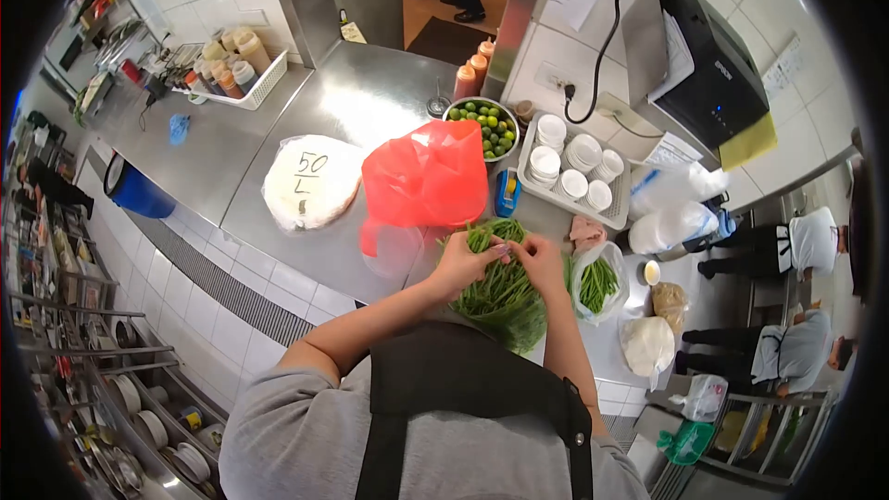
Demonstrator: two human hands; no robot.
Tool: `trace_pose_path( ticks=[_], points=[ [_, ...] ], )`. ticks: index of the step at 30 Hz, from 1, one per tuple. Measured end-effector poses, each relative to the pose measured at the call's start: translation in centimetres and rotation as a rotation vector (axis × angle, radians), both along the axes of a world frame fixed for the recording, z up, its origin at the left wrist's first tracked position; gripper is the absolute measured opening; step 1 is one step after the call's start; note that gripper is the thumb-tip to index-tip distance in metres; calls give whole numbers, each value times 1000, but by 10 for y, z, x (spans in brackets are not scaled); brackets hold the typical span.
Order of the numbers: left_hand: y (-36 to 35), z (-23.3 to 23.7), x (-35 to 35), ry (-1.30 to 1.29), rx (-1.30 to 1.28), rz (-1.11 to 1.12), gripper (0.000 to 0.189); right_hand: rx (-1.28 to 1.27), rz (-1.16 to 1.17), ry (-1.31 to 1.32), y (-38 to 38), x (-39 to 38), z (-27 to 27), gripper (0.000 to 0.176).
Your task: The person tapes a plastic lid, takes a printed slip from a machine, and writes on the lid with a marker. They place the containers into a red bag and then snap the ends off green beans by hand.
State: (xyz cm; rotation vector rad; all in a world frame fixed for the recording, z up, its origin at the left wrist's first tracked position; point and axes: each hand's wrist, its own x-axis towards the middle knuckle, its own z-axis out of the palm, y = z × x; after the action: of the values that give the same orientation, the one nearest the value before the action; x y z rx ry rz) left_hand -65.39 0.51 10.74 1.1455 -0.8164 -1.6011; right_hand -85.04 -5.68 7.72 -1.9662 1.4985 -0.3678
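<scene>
Long green vegetable stalks [495, 301] lie in a heap in a clear bag at the counter's front edge. Above the heap, my left hand [468, 261] and my right hand [539, 264] meet with bent, pinched fingers. Something small between the fingertips is too small to name. A red plastic bag [426, 171] lies beyond my left hand. To the right of my right hand stands an open clear bag of cut green pieces [597, 285]. A blue tape dispenser [507, 193] sits just beyond the heap.
A steel bowl of limes [507, 150], a tray of white cups [611, 208] and sauce bottles [466, 81] stand farther back. A white bag marked 50 [310, 183] lies left. A printer [713, 83] hangs at the upper right. People [806, 241] stand at the far right.
</scene>
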Motion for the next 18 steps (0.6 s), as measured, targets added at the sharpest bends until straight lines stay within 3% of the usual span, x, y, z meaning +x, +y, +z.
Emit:
trace_pose_path(
  ticks=[3,6,10,16,18],
  points=[
    [-7,2,10,24,-57,142,20,494,60,-761,16,11,17,14],
    [-14,12,14,54,-82,261,21,577,173,-852,32,23,37,20],
    [-19,13,15,45,-165,376,19,415,46,-882,38,29,22,13],
    [-15,13,17,81,-205,382,17,226,-66,-817,40,29,15,15],
    [-10,15,14,20,-218,327,16,119,-56,-602,44,29,25,18]
  ],
)
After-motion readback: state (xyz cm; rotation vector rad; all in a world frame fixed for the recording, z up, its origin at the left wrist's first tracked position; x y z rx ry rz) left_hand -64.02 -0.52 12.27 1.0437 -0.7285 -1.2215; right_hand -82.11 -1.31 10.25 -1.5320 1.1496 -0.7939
